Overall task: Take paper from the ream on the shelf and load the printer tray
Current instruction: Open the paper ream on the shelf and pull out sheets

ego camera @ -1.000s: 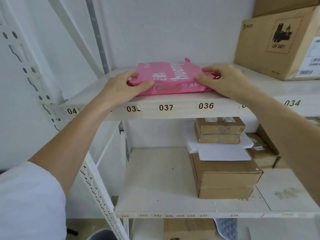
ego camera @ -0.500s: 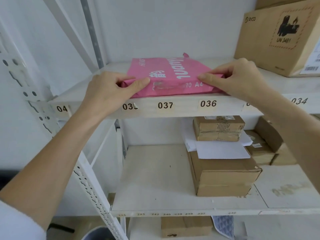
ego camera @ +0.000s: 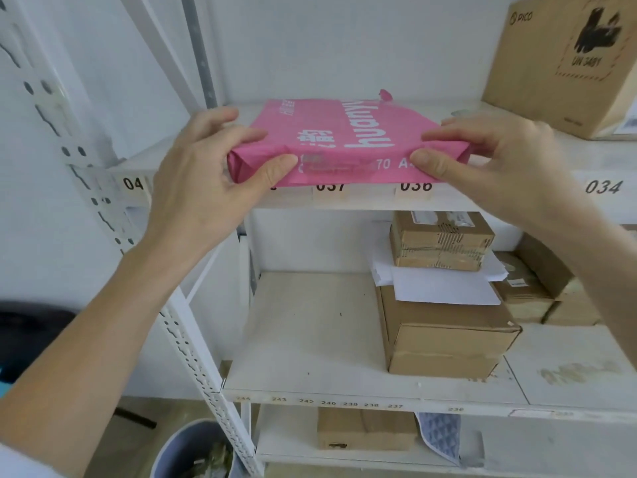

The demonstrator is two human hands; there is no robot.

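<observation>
Pink ream (ego camera: pixel 344 143) | both hands gripping ends | thumbs on front edge

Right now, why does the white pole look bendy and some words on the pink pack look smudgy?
Head view: the wide lens curves the shelf post near the edge; a blurred patch covers small print on the pink ream; lighting is soft, shadows faint.

A pink wrapped paper ream (ego camera: pixel 344 143) lies flat, overhanging the white shelf's (ego camera: pixel 517 198) front edge.
</observation>
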